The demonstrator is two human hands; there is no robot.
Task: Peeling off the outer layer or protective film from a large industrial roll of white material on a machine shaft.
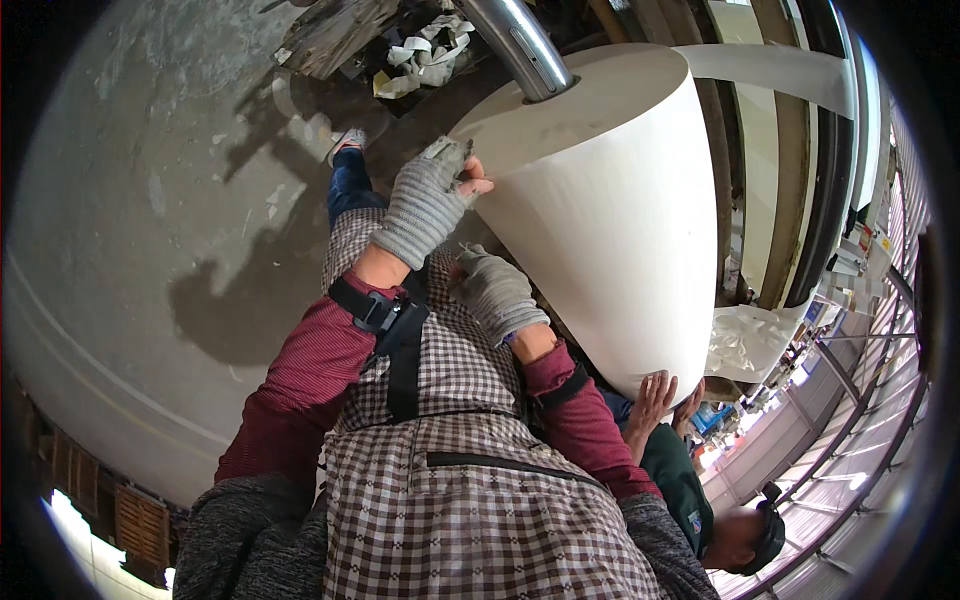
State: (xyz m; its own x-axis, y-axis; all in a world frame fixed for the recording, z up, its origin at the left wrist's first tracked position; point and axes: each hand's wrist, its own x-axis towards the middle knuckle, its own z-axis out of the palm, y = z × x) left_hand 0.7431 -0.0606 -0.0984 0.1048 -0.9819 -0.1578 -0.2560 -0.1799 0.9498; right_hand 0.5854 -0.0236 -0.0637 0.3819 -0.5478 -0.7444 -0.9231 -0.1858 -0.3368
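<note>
A large roll of white paper (640,220) sits on a shiny metal shaft (515,45) that comes out of its flat end. My left hand (430,200), in a grey knitted glove with bare fingertips, is pinched closed at the roll's near left rim. Lower down, beside the roll's side, my right hand (495,292) wears a matching glove. Its fingers are curled in, and what they hold, if anything, is hidden. Another person's hand (652,405) rests against the lower end of the roll.
A co-worker in a dark green top (680,480) stands at the lower right. Behind the roll are machine beams (790,190) and a strip of white paper (770,72). Paper scraps (430,55) lie at the top. Grey concrete floor (130,230) spreads out on the left.
</note>
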